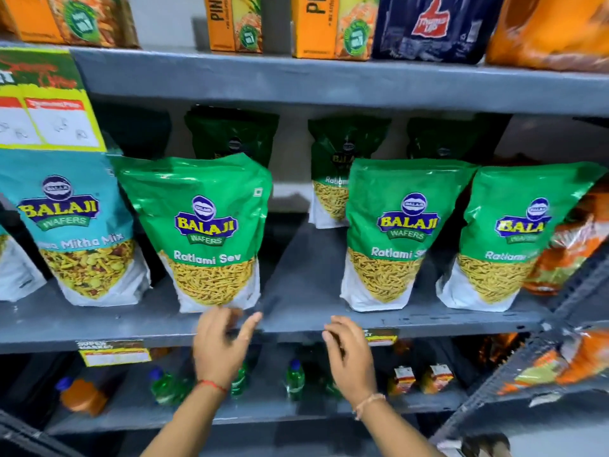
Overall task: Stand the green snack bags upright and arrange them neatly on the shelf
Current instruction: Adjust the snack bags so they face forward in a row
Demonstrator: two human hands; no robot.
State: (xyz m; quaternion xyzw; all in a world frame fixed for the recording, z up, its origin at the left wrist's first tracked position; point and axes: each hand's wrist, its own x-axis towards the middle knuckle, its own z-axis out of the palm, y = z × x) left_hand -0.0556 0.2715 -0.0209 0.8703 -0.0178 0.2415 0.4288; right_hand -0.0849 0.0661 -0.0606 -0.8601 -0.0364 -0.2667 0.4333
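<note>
Grey shelf (313, 288): glossy green bags (206, 232) upright (three fronting); left hand (219, 344), right hand (349, 351) empty, spread.

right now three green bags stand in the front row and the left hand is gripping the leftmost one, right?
Not quite. The head view shows three green bags in front, but the left hand is open just below the leftmost bag, not gripping it. The right hand is empty too.

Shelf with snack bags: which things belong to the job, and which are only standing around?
Belong to the job:
front green bags
rear green bags
grey shelf
left hand, right hand, both empty

Only around:
blue bag
orange juice cartons
green bottles
</note>
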